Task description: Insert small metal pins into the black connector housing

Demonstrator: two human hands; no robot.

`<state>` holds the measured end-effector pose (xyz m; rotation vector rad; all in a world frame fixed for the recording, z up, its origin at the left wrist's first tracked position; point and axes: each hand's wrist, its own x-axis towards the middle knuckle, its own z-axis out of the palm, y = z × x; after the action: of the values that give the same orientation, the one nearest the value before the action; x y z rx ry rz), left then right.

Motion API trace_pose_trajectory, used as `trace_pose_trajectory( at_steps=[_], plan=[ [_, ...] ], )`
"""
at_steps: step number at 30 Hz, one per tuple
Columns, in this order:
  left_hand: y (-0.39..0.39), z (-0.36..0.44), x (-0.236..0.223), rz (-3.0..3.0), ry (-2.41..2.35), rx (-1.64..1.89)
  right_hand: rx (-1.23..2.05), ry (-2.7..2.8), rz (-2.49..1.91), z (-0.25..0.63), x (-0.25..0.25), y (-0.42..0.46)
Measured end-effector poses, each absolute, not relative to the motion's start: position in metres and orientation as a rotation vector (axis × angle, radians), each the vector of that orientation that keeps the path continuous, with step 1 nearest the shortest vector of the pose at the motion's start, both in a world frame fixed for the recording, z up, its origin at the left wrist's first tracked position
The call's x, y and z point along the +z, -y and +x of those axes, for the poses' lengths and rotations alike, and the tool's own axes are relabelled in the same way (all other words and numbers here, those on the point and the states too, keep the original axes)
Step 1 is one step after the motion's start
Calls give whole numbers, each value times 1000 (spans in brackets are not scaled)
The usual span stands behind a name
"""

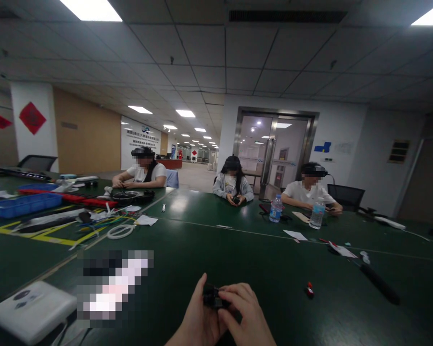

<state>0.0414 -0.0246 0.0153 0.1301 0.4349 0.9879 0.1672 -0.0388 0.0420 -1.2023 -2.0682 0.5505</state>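
Above the near edge of the green table (176, 257), a small black device (215, 301) sits between both hands: the left hand (202, 312), loosely curled with its thumb raised, cradles it, likely to steady it, while the right hand (247, 310) pinches its right side, presumably for fine fingertip control. A red-and-black piece (310, 290) lies rightward, conveniently near.

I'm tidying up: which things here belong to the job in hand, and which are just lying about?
In the job: small black part, left hand, right hand.
Apparently lying about: blue tray, white coiled cable, white device, small red item, water bottles.
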Motion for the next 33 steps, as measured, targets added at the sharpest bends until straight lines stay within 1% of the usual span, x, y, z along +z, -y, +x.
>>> trace_pose_trajectory(
  at_steps=[10,33],
  plan=[
    [28,42,18,188,-465,1071,448,2117,-1220,164,43,42],
    [30,41,23,181,-517,1068,558,2045,-1161,166,40,43]
  ],
)
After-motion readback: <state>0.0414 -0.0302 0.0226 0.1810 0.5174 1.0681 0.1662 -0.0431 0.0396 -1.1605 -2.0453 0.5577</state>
